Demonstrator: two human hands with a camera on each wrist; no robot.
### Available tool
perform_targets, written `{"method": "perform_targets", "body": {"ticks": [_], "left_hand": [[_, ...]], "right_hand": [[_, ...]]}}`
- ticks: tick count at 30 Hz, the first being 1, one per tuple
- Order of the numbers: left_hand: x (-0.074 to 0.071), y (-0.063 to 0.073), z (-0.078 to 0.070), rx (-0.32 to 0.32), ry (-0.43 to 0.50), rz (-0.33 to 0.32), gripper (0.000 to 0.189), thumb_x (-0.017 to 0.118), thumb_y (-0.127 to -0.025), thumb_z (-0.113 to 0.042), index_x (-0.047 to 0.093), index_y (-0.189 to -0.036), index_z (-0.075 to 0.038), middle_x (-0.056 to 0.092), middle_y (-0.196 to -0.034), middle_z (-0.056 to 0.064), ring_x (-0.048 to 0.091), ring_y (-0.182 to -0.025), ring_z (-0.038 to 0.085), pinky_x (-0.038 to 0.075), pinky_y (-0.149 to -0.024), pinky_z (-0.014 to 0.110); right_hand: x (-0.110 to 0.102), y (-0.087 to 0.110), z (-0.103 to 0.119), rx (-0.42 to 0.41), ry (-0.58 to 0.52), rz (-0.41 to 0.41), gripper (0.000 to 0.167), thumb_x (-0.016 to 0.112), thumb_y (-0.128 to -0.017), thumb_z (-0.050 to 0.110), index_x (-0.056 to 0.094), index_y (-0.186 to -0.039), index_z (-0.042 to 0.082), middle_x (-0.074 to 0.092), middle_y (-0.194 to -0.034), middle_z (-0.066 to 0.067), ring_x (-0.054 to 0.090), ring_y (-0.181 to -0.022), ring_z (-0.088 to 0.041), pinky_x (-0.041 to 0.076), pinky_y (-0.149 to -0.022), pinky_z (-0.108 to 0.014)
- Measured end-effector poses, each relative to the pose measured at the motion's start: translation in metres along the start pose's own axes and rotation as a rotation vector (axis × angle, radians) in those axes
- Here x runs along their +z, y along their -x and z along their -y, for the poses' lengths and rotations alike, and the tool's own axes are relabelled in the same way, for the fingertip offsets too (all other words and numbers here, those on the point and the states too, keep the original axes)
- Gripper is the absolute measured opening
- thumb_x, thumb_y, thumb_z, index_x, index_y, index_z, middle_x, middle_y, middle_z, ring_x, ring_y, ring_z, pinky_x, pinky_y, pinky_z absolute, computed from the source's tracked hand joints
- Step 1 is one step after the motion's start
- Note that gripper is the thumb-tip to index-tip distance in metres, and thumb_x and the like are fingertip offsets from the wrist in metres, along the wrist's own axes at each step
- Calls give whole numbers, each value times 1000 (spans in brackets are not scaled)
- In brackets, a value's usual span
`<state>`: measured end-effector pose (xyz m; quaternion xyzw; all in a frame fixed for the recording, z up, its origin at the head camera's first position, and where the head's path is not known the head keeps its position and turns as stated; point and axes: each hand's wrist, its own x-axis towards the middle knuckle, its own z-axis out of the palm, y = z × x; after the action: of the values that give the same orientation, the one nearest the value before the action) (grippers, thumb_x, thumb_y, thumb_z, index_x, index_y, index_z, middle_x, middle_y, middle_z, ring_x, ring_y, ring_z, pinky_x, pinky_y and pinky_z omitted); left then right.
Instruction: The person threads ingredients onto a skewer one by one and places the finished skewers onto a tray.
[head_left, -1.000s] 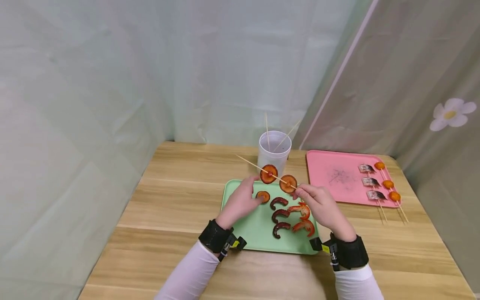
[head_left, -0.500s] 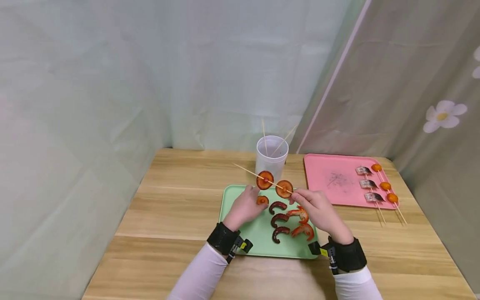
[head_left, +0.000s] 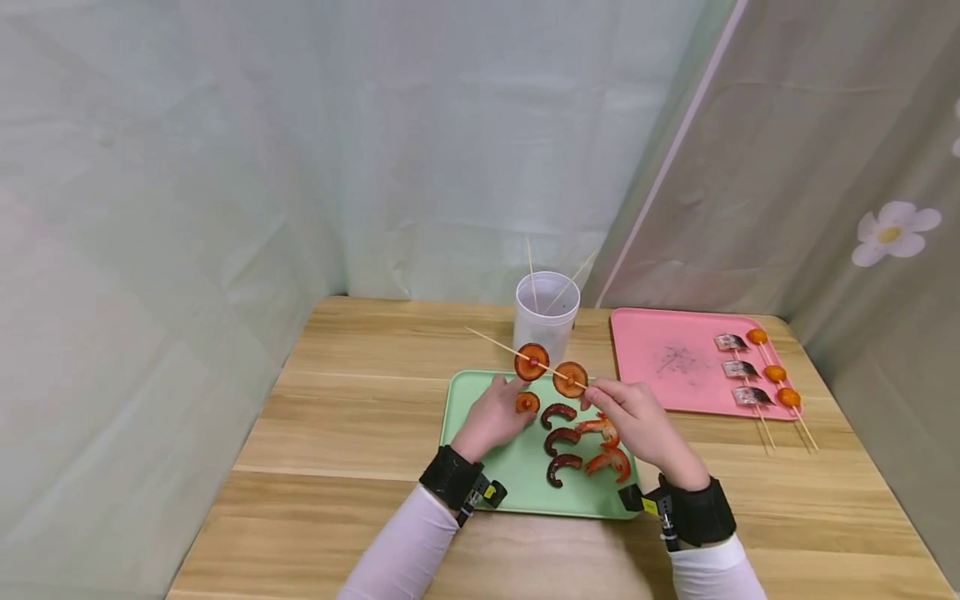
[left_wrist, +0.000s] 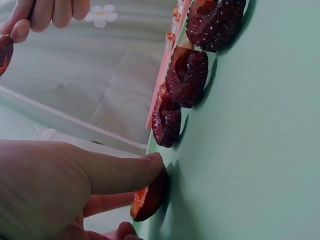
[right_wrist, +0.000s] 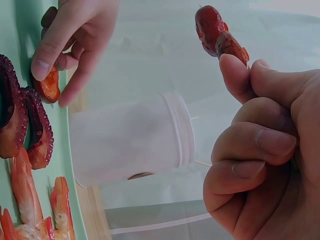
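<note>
My right hand (head_left: 636,417) pinches a bamboo skewer (head_left: 491,339) near its lower end, holding it slantwise over the green tray. Two mushroom caps (head_left: 532,362) are threaded on it, brown-rimmed with orange undersides. With thumb and fingers, my left hand (head_left: 491,417) grips a third mushroom cap (head_left: 528,402) at the tray's back left; in the left wrist view the thumb lies across this cap (left_wrist: 147,200), close against the tray surface. Curled dark-red octopus tentacles (head_left: 562,439) lie in a column to its right on the green tray (head_left: 517,496). Beside them are orange shrimp (head_left: 611,462).
Behind the green tray stands a white cup (head_left: 542,333) with two bare skewers (head_left: 576,275) leaning in it. At the back right, a pink tray (head_left: 645,350) bears skewered silvery fish pieces (head_left: 741,369) and orange balls (head_left: 776,374), their stick ends overhanging its front edge.
My left hand has shifted slightly right, its fingers closing round the mushroom cap on the tray. The skewer in my right hand stays nearly in place. The head view has tilted a little.
</note>
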<state>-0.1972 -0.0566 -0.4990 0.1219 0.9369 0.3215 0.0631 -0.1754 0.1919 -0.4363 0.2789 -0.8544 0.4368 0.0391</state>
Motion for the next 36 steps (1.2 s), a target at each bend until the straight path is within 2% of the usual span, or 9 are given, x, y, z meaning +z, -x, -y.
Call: {"method": "perform_targets", "body": {"ticks": [9,18,24,28,31,33,36], "left_hand": [[1,1,5,-8,0,7,47,85,-93,-26,70,-133,-7,54,-104,8,54,-78,17,49,-65,34],[-2,1,10,-28,5,-3,38,86,-93,-27,64,-116,-7,52,-98,6,52,-77,19,44,-62,34],[-7,1,12,-48,26,-7,34,83,-96,-29,64,-114,-8,52,-96,6,52,-76,20,43,-62,33],[-11,0,14,-58,39,-6,29,81,-98,-29,65,-110,-8,53,-94,5,53,-76,20,43,-64,34],[-16,-1,15,-62,44,-14,28,78,-100,-28,64,-111,-7,57,-92,4,54,-77,20,45,-67,35],[-19,-2,17,-65,64,-24,30,75,-103,-28,62,-118,-6,59,-92,3,56,-78,19,46,-68,35],[-26,-2,17,-67,149,-42,33,70,-106,-27,56,-128,-5,63,-93,5,58,-78,21,48,-69,37]], "right_hand": [[0,0,0,0,7,-2,27,56,-112,11,73,-93,18,63,-81,11,48,-65,-10,44,-63,-30],[1,1,0,9,25,2,27,55,-113,11,73,-94,17,54,-71,11,44,-62,-6,45,-65,-30],[0,1,0,16,24,-1,27,55,-113,11,74,-94,16,58,-75,13,44,-62,-7,44,-63,-30],[-1,1,1,27,26,5,27,54,-113,13,73,-94,19,52,-71,12,42,-60,-6,43,-62,-30],[-2,1,1,32,28,5,27,55,-113,14,73,-95,21,47,-68,13,40,-59,-6,42,-61,-30],[-2,1,0,29,29,5,26,55,-113,14,73,-95,20,52,-71,14,42,-60,-7,43,-61,-30],[-2,1,0,28,30,3,26,55,-113,13,74,-94,19,61,-78,13,45,-62,-7,44,-62,-30]]}}
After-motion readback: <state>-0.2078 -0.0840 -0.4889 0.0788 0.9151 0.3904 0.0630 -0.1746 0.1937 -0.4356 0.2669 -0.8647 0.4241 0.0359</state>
